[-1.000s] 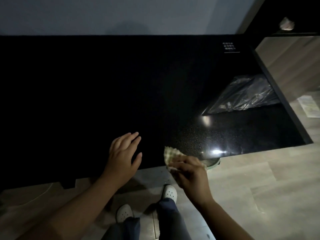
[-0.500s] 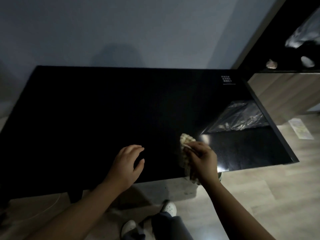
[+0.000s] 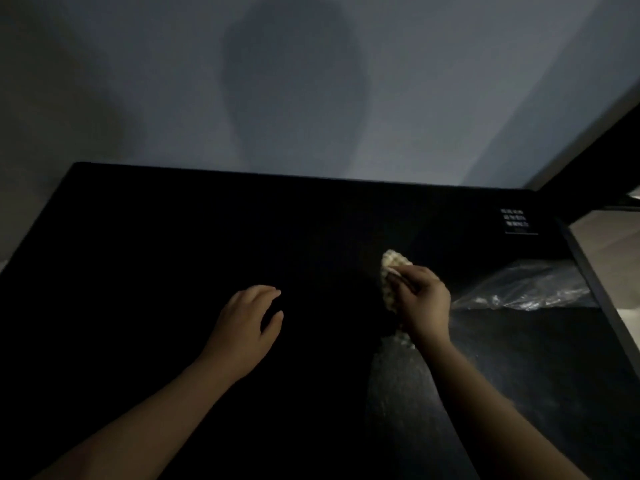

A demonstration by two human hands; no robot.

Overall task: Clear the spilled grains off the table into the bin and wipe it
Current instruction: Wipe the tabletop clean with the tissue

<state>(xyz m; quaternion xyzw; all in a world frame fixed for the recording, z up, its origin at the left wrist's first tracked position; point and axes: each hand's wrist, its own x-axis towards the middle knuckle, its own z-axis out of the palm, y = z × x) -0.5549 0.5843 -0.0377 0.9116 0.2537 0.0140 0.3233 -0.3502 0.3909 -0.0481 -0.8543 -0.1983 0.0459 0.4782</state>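
Pale waffle-weave cloth (image 3: 391, 268) looks soft, light (bunches easily); my right hand (image 3: 420, 303) grips it mid-wad, sensibly I judge, left hand (image 3: 246, 323) resting loose on the black glossy counter (image 3: 173, 254).

The table (image 3: 173, 254) is black, with fine pale speckles where light catches its right side. The cloth (image 3: 393, 268) is cream with a small checked weave. The plastic bag (image 3: 530, 289) is clear with white glints, the label (image 3: 516, 221) has white print, and the wall (image 3: 450, 81) is grey-blue.
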